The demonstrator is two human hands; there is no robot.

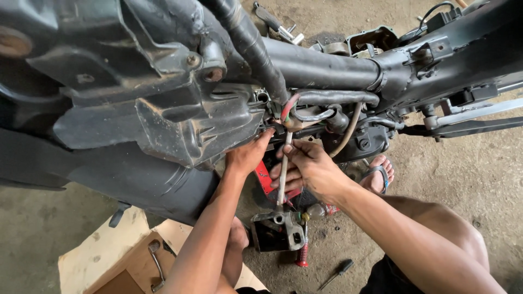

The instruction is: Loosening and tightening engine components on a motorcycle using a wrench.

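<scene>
the motorbike (163,98) fills the upper half of the frame, stripped of panels, its black frame tube (321,68) running from centre to upper right. it leans over the concrete floor (463,179), and if it is only loosely propped, hard pushing on the tool could rock it toward the person's sandalled foot (378,174) at centre right.

a flattened cardboard sheet (103,256) lies at lower left with a wrench (157,264) on it. just below the hands sits a grey metal part (278,228), and a small screwdriver (338,274) lies loose on the floor at lower centre, easy to kick or kneel on.

the left hand (248,155) is closed around parts under the engine at centre frame, fingers tucked among red and green wires (289,106) and hoses; a slip there could pinch skin or pull a wire off its connector. the right hand (305,169) grips a long thin metal driver (283,169), held almost upright with its tip up at the engine's underside. the tip's seat is hidden, so i cannot tell how well it bites. if it cams out, the shaft could jab the left hand's fingers, which sit right beside it.
</scene>
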